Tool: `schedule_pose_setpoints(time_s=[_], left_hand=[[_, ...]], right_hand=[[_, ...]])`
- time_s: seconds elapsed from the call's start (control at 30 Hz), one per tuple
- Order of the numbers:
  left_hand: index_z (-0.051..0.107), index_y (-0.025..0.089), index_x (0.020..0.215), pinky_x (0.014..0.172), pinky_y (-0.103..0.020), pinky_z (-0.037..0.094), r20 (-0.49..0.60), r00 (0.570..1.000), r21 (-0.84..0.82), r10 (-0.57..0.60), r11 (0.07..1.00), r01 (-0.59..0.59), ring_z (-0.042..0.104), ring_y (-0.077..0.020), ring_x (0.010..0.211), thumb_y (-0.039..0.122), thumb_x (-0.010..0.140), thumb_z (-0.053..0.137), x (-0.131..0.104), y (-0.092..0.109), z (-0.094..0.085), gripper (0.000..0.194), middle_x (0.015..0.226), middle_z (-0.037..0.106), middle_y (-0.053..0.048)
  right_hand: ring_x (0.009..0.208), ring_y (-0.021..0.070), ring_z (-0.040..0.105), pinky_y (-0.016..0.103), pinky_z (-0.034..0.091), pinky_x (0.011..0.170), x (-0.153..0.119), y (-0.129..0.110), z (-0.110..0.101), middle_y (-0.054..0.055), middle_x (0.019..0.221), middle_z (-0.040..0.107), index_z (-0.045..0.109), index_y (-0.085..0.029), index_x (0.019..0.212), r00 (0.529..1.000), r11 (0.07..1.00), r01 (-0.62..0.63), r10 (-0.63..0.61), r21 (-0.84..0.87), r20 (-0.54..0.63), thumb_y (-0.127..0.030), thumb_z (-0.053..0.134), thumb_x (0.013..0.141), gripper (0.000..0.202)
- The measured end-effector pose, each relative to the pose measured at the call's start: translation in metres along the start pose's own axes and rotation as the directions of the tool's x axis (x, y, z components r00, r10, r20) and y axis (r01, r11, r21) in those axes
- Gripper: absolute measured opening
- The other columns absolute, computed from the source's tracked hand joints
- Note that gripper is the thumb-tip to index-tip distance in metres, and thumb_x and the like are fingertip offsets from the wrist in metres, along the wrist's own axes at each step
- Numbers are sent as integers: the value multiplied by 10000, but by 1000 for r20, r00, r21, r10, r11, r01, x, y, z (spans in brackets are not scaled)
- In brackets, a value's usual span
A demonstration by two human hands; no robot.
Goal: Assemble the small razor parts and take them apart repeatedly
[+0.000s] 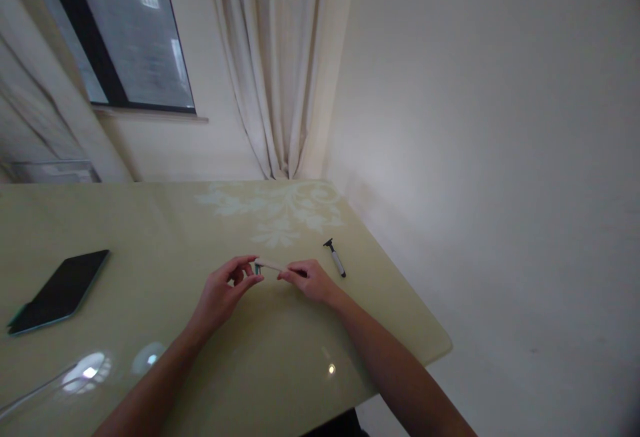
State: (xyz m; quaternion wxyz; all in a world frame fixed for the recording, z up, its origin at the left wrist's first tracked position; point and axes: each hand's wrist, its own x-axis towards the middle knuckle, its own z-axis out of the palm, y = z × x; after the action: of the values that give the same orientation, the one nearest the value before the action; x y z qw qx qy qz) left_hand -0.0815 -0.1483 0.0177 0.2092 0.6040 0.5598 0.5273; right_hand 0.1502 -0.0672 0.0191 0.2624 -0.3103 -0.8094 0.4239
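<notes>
A slim toothbrush with a pale handle (271, 265) is held level just above the table, its small head with dark green and white bristles pointing down at the left end. My right hand (309, 279) is closed on the handle's right end, which the fingers hide. At the other end, my left hand (226, 289) has its forefinger above the head and its thumb below the bristles, in a loose pinch. A razor (335, 258) with a black head and grey handle lies on the table beyond my right hand.
The glossy cream table (240, 370) carries a white floral pattern near its far corner. A dark tablet (60, 292) with a green edge lies at the left. A thin pale cable or rod (37, 390) is at the lower left. Beyond are curtains (280, 77) and a wall (480, 157).
</notes>
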Motion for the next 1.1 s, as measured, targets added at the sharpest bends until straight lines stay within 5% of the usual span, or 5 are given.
schedule_pose_setpoints(time_s=[0.37,0.53,0.73,0.97,1.1], left_hand=[[723,200,1081,578,-236,445,13,1000,-26,-11,1000,11,550,-126,603,443,781,771,0,2,2,389,727,653,17],[719,207,1107,585,-239,451,11,1000,-30,-18,999,19,554,-128,605,431,779,772,1,4,0,401,732,658,17],[728,202,1082,586,-246,450,6,999,-41,-36,999,36,567,-133,614,443,777,769,1,7,0,391,726,650,16],[725,196,1083,589,-243,448,-7,997,-89,-71,994,71,558,-128,622,453,782,771,-1,7,1,398,721,623,21],[721,189,1096,611,-242,465,-15,993,-169,-118,979,114,574,-130,651,453,769,784,0,6,0,425,742,616,19]], right_hand=[[594,113,389,250,273,572,0,-1,-3,-30,614,478,796,-150,878,998,1000,23,-24,-11,-66,-551,570,961,468],[598,118,403,246,277,569,0,-3,-1,-25,618,505,809,-165,951,1000,1000,24,-24,-2,19,-556,579,955,454],[581,121,433,246,304,584,0,-3,-1,-6,618,561,822,-163,974,996,996,36,-42,-82,-73,-534,503,1007,490],[720,152,567,251,382,691,-5,-5,0,45,804,679,752,-235,1249,947,929,112,-208,-354,-246,-498,517,1029,416],[748,165,553,265,389,727,-6,-6,-2,48,798,631,672,-255,1369,928,849,200,-324,-489,-183,-488,484,1049,438]])
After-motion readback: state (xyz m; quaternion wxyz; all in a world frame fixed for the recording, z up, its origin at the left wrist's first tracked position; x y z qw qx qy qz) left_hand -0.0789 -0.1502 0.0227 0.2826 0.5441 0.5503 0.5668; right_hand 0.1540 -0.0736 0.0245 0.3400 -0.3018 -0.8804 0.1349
